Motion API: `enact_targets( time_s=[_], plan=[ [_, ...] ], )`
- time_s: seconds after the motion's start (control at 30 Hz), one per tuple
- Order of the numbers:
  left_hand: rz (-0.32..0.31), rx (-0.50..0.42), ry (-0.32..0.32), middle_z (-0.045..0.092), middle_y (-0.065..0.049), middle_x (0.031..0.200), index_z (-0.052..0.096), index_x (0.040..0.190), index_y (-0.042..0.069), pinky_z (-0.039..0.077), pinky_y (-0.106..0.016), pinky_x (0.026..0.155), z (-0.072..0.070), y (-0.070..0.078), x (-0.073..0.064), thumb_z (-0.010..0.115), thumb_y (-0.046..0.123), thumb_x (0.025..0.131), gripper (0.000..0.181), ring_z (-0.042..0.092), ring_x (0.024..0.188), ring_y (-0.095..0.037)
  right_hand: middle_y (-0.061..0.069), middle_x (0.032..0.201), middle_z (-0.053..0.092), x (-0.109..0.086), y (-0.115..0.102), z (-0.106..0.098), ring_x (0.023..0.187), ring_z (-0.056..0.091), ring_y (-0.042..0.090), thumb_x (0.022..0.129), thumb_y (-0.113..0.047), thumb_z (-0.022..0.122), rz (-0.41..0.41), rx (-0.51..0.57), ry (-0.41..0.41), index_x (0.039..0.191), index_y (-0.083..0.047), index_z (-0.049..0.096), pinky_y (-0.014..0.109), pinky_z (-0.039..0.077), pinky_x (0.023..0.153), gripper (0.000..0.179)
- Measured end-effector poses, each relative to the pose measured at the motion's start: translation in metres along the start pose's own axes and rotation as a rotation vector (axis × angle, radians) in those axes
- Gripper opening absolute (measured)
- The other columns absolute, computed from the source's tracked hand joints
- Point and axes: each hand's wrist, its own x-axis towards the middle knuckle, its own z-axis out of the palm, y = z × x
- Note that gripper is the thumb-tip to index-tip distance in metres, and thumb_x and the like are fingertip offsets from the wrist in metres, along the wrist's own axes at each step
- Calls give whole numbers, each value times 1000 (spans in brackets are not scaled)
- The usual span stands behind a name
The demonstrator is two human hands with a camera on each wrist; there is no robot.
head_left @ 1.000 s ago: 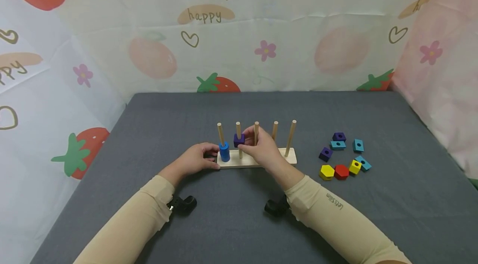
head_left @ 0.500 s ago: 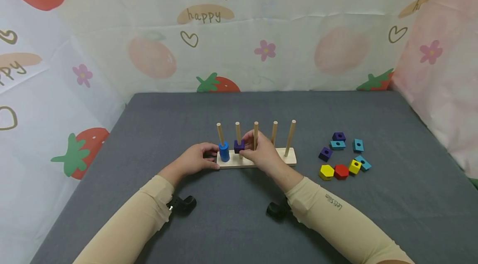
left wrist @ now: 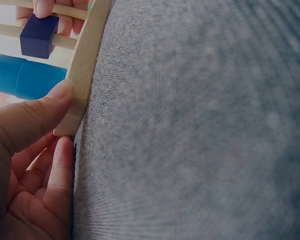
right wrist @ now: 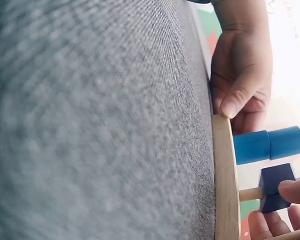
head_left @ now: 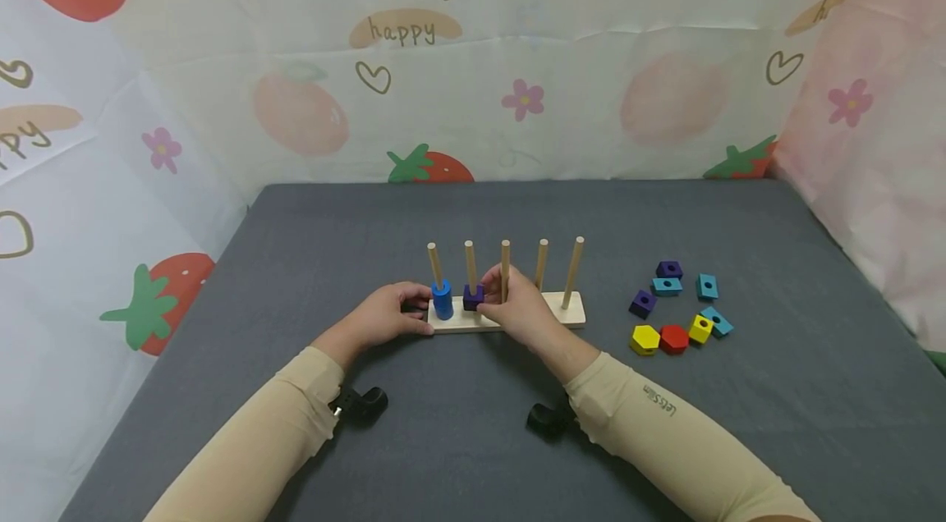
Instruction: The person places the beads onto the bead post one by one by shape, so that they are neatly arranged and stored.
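Head view is showing the right hand (head_left: 521, 309) near the middle of the frame, its thumb and fingers pinching a purple block (head_left: 471, 301) that is sitting around the second peg (head_left: 470, 261) from the left. Both wrist views are revealing a stretch of that peg between block and wooden base (head_left: 574, 315), so the block is hanging clear of the wood. Just left of centre, the left hand (head_left: 380, 313) is holding the base's left end, its thumb pressing the front corner and its fingers bending behind. Two stacked blue cylinders (head_left: 443, 302) are standing on the leftmost peg, beside that hand. At the right of the frame, loose purple blocks (head_left: 643, 304), teal blocks (head_left: 667, 286), a yellow hexagon (head_left: 645, 340), a red hexagon (head_left: 673, 340) and a small yellow block (head_left: 700, 329) are lying on the gray cloth (head_left: 443, 456).
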Motion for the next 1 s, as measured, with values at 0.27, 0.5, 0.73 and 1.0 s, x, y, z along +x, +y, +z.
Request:
enact_targets(
  time_s=[0.27,0.5,0.73,1.0],
  plan=[
    [0,-8,2,58,-10,109,57,118,2,46,-30,86,1,0,1,78,10,72,51,56,104,-21,10,97,59,1,2,1,90,58,21,79,3,66,-9,-18,-3,99,-5,51,37,46,83,27],
    [6,-8,2,59,-10,109,57,118,2,46,-29,86,1,-1,2,78,9,71,51,56,103,-21,9,99,61,1,0,0,92,59,22,79,2,67,2,-20,-7,100,-5,51,37,45,85,27],
    [0,-1,-1,59,-10,110,57,118,2,46,-30,85,1,0,1,78,10,72,51,56,104,-21,9,102,61,-2,-2,-2,96,58,22,82,-4,67,4,-3,-16,105,-5,51,38,44,88,28],
    [8,24,0,58,-10,110,57,119,2,47,-30,85,0,-1,2,78,12,72,52,56,103,-21,7,110,60,-3,-11,-10,106,56,23,83,-9,67,-47,-28,-24,117,-4,50,41,42,90,38]
  ],
)
